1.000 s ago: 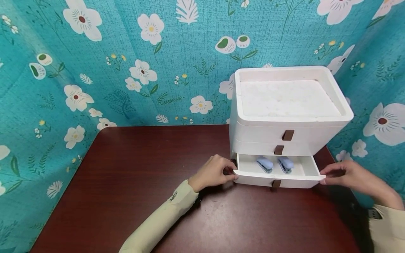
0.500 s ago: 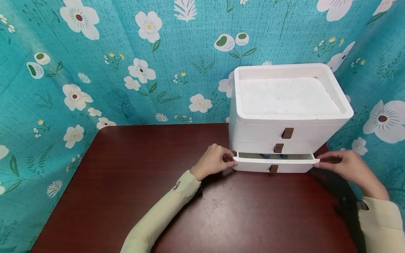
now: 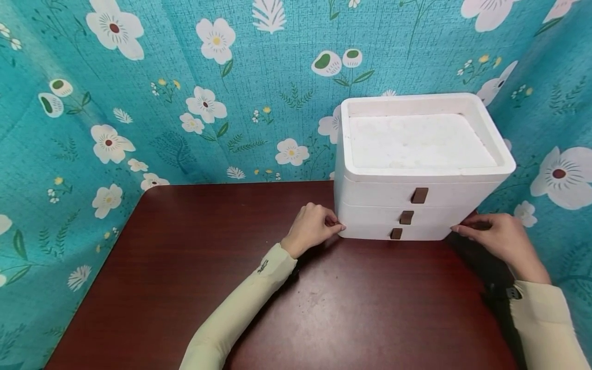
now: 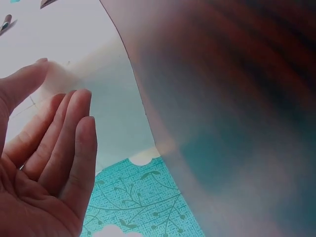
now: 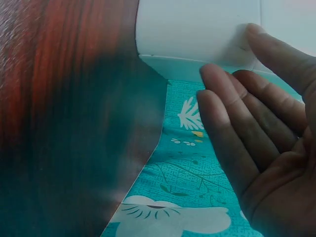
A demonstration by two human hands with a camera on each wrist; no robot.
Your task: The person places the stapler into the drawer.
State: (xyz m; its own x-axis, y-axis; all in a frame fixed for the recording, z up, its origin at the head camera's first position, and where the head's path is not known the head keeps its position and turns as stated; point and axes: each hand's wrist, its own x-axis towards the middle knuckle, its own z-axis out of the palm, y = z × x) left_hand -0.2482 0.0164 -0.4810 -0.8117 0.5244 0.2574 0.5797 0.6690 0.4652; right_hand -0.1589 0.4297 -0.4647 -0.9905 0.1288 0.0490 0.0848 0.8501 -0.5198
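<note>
A white drawer unit [image 3: 416, 190] stands at the back right of the table, brown tabs on its front. Its bottom drawer [image 3: 370, 230] lies flush with the drawers above, and its inside is hidden. At the drawer's left front corner is my left hand [image 3: 311, 230], thumb tip against the front. My right hand [image 3: 504, 241] is at the right front corner, with its thumb touching there too. In the left wrist view the left hand's fingers [image 4: 74, 143] are slightly bent and hold nothing. The right hand's fingers [image 5: 237, 123] look much the same in the right wrist view.
The unit has a shallow rimmed top [image 3: 416, 141]. A dark red-brown table [image 3: 185, 288] spreads to the left and front. Blue floral cloth [image 3: 259, 92] hangs behind the table and along both sides, close to the unit's back and right.
The bottom drawer has slid back into the unit, and the two blue staplers seen inside it are now out of sight. Both hands moved back with it at its corners.
</note>
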